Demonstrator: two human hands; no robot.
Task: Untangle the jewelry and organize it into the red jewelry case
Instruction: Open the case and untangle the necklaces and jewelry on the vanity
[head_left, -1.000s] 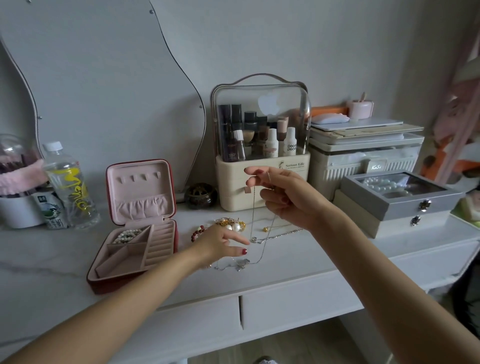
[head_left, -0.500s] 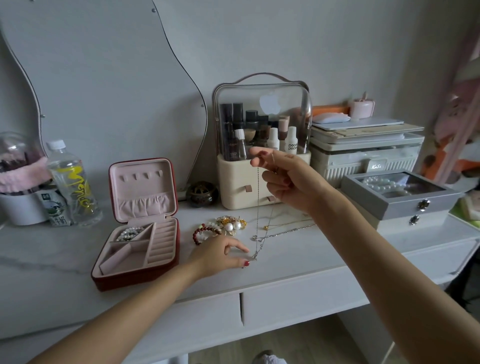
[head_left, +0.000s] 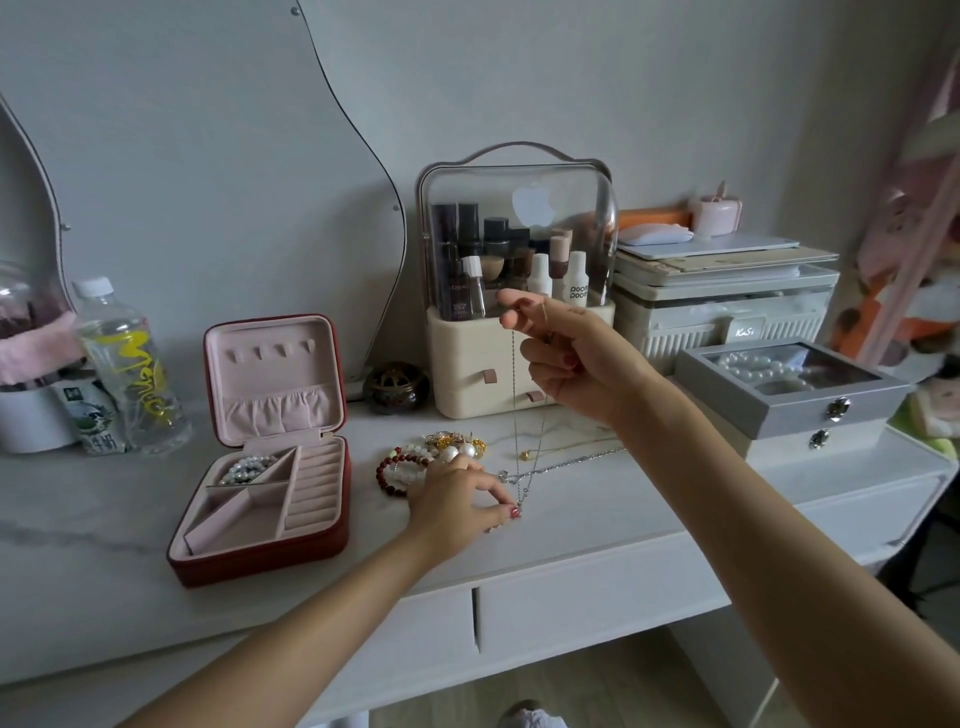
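The red jewelry case (head_left: 270, 457) stands open at the left of the desk (head_left: 675, 509), its lid upright, and only one piece looks put away: a pearl strand (head_left: 248, 467) lying in the back-left compartment, while the ring rolls and the other compartments show nothing in them. Most of the work seems left. The right hand (head_left: 571, 353) is raised in front of the cosmetics organizer (head_left: 519, 291), thumb and forefinger pinching the top of a thin silver necklace (head_left: 515, 410) that hangs straight down to the desk. The left hand (head_left: 457, 499) rests low on the desk, its fingertips (head_left: 514, 512) pinching at the bottom end of that chain, near where it meets a second silver chain (head_left: 566, 464) lying across the surface. Just behind the left hand sits the unsorted pile: a red bead bracelet (head_left: 390, 467), a pale bead bracelet partly under the hand, gold and pearl earrings (head_left: 457, 447) and a fine gold chain (head_left: 545, 451). I judge the necklace about freed but not yet stowed. The chains are so thin that I cannot tell whether they are crossed or knotted, and the pendant under the left fingertips is hidden.
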